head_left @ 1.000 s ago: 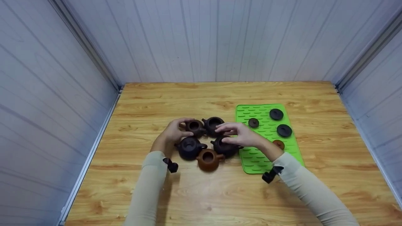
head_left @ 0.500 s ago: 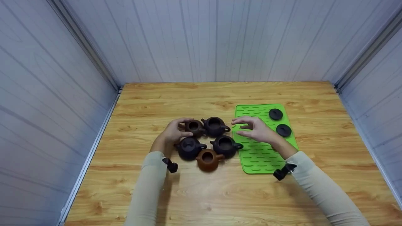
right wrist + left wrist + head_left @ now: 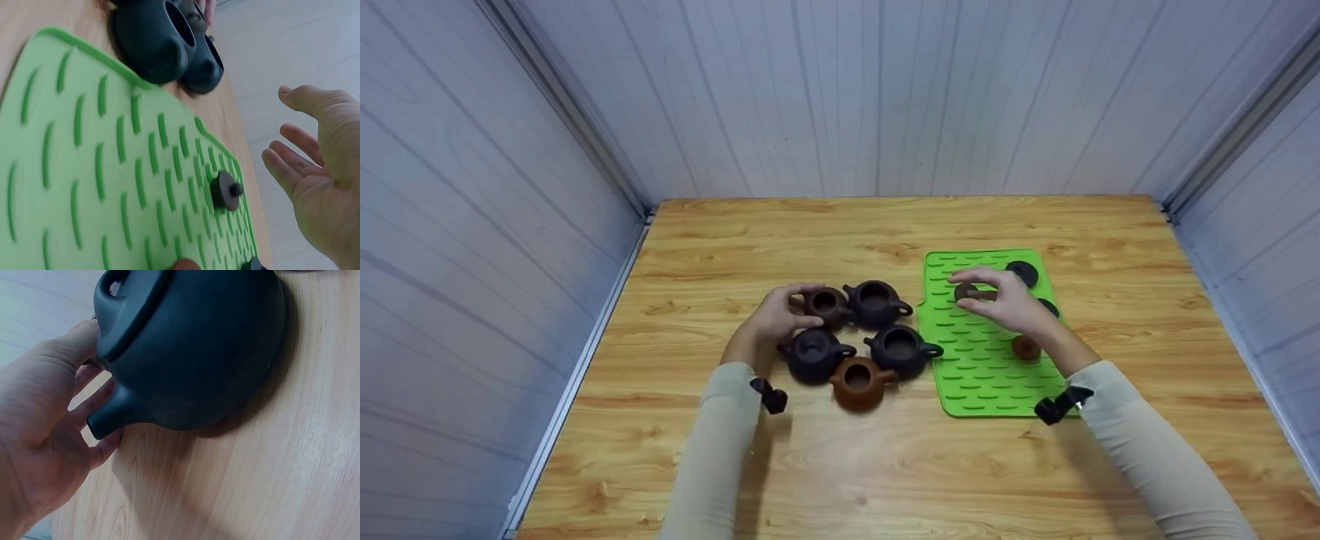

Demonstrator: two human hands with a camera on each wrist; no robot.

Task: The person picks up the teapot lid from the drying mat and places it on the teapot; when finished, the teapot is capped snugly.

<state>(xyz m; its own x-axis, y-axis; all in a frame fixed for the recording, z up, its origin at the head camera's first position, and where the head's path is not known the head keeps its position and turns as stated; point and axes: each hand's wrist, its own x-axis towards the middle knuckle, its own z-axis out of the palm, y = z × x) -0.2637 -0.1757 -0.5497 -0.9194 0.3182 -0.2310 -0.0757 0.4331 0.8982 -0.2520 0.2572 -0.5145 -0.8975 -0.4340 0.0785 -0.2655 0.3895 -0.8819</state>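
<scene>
My left hand (image 3: 772, 313) grips a small brown teapot (image 3: 832, 318), thumb at the near side and fingers at the far side. Its opening is uncovered. A lidded black teapot (image 3: 813, 358) stands just nearer; in the left wrist view that black teapot (image 3: 202, 349) hides what my fingers hold. Over the green mat (image 3: 975, 379), my right hand (image 3: 1011, 304) hovers with fingers spread around a small brown lid (image 3: 962, 291). The right wrist view shows this lid (image 3: 225, 190) lying knob up on the mat, apart from my fingers.
Two dark lidless teapots, a far one (image 3: 874, 304) and a nearer one (image 3: 901, 352), stand close together. An orange-brown lidless teapot (image 3: 858, 394) is nearest me. Also on the mat lie an orange-brown lid (image 3: 1025, 348) and two black lids, one (image 3: 1023, 271) farther back.
My right hand has moved right, from over the dark lidless teapots to above the mat by the small brown lid. My left hand has stayed at the small brown teapot.
</scene>
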